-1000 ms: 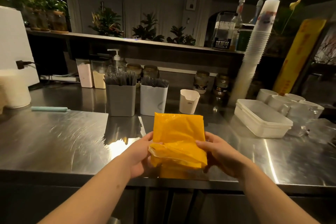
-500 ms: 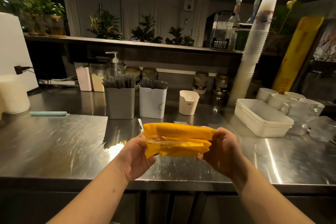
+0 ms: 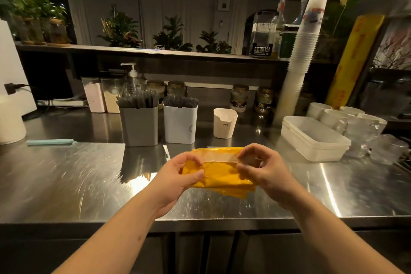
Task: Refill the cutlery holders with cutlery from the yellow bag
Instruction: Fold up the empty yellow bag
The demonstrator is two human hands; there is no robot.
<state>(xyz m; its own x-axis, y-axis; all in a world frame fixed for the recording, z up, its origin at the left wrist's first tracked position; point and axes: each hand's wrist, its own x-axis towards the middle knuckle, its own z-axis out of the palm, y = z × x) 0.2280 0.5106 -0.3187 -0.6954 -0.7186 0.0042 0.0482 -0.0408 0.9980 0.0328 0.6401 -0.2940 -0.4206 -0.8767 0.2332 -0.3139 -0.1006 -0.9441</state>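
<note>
The left hand [image 3: 178, 173] grips the left end of the yellow bag [image 3: 222, 176], with the fingers curled over its top edge and the thumb pressed flat on its near face. The right hand [image 3: 260, 169] is curled round the bag's right end, with thumb and forefinger bent close together where a strip of clear tape [image 3: 219, 158] ends. Blur hides whether they pinch the tape itself. The bag is a soft, opaque plastic packet, folded into a long flat bundle with creased, glossy skin, and the tape runs lengthwise along its upper part. It is held between both hands low over the front of the desk [image 3: 66, 173], a brushed steel top with fine scratches and bright glare. Whether its lower flap touches the steel cannot be told. Beyond the bag, near the middle of the desk, stand two upright box-shaped holders just beside each other. The grey holder [image 3: 139, 125] is on the left and the white holder [image 3: 180, 124] on the right, and each is packed with dark, thin-handled cutlery [image 3: 138, 101] standing upright. To their right sit a small white spouted cup [image 3: 224, 123], a tall leaning stack of translucent cups [image 3: 298, 62] and a lidded, frosted plastic box [image 3: 311, 138].
</note>
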